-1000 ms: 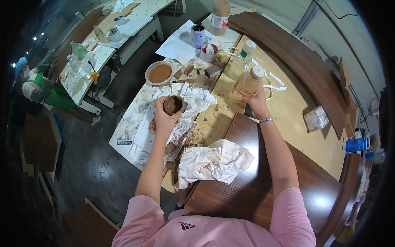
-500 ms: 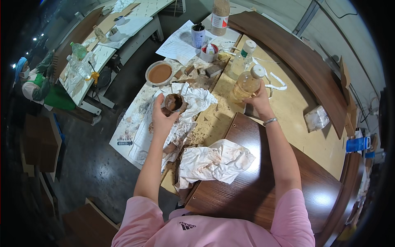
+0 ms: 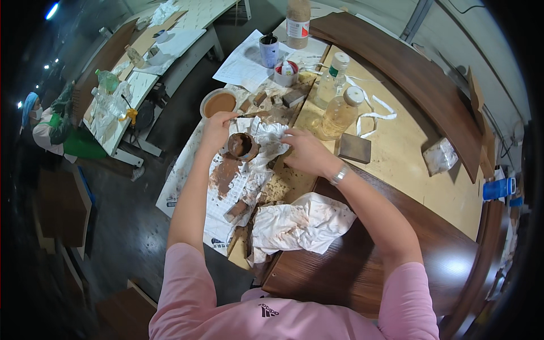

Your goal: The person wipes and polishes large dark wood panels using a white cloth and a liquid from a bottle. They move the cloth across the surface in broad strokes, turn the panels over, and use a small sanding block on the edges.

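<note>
My left hand [image 3: 216,131] is beside the round tub of brown paste [image 3: 220,103], fingers pinched at the end of a thin brown stick [image 3: 254,114]. Just below the fingers, a small paste-smeared cup [image 3: 241,145] rests on its own on crumpled, stained white paper [image 3: 266,136]. My right hand [image 3: 306,150] reaches over the paper's right edge, thumb and fingers apart. Whether its fingertips touch the paper is hard to tell. Behind that hand stands a white-capped bottle of yellowish liquid [image 3: 340,116], next to a dark square block [image 3: 355,148].
Another clear bottle [image 3: 330,85], a purple can [image 3: 270,51] and a tall bottle of brown material [image 3: 297,25] stand farther back. A white rag [image 3: 300,224] lies on a dark wood-grain panel [image 3: 334,272]. At the far left, another person [image 3: 56,127] is by a second table [image 3: 122,116].
My right hand has let go of the yellowish bottle and moved left to the paper. My left hand has released the small cup and moved up to the brown stick.
</note>
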`<state>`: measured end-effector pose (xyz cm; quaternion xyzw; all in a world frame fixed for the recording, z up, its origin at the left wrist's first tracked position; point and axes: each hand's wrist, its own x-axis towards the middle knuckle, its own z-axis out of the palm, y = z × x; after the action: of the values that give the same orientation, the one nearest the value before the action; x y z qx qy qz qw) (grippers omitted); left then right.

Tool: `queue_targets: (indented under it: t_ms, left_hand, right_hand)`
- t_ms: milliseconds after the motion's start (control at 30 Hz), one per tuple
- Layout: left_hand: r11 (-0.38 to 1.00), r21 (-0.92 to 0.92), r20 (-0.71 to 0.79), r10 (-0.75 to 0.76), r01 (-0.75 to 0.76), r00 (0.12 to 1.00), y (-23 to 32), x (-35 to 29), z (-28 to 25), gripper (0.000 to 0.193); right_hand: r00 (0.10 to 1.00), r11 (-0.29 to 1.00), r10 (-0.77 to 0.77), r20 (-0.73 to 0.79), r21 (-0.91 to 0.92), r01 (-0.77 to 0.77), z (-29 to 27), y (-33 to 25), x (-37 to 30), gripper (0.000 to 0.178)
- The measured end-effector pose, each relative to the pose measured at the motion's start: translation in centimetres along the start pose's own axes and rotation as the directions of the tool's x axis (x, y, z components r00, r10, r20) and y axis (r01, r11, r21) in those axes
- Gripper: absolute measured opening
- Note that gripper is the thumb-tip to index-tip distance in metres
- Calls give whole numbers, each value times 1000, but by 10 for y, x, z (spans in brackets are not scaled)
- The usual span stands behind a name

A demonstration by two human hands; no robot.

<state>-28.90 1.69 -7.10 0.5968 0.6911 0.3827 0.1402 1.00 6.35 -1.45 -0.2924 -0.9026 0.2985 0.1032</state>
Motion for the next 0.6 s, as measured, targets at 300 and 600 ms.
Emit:
queue_targets:
  t_ms: [300,600]
  left_hand:
    - [976,0,424,-197,218,884,-3,23,1,26]
    - [990,124,201,35,-61,979,13,34,-2,18]
  right_hand:
    - [995,986,71,64,-152,-61,43,1,48,44]
    - [993,968,-35,112,-244,62,62,-2,29,36]
